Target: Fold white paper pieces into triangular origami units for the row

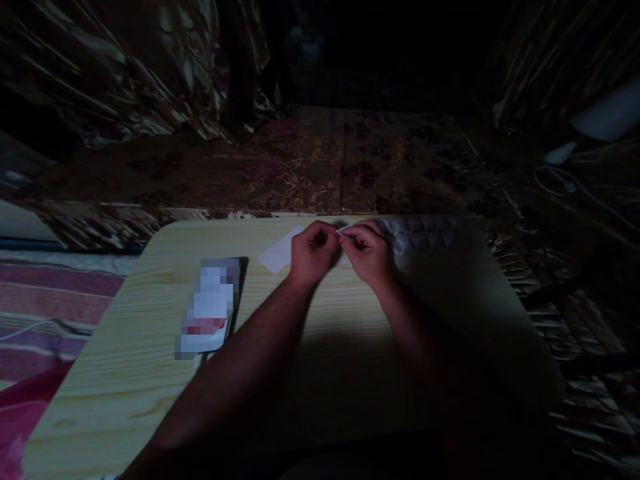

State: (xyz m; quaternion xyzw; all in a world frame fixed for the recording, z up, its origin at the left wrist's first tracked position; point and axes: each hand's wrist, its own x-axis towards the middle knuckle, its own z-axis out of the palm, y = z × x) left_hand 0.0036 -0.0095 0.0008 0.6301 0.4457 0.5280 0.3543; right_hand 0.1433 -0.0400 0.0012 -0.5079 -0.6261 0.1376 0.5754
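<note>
My left hand (314, 250) and my right hand (369, 250) meet near the far edge of the wooden table, fingertips pinched together. Between them is a small white strip (341, 233), perhaps paper; most of it is hidden by the fingers. A flat white sheet (276, 255) lies just left of my left hand, partly behind it. Right beside my right hand are rows of small greyish, pointed lumps (425, 233). The dim light hides what they are made of.
A phone (213, 303) with a bright, blurred-out screen lies left on the light wooden table (115, 333). Patterned brown cloth (310, 160) covers a ledge behind it. At right are a white lamp (610, 113) and a cable (550, 187). Striped bedding (65, 287) is at left.
</note>
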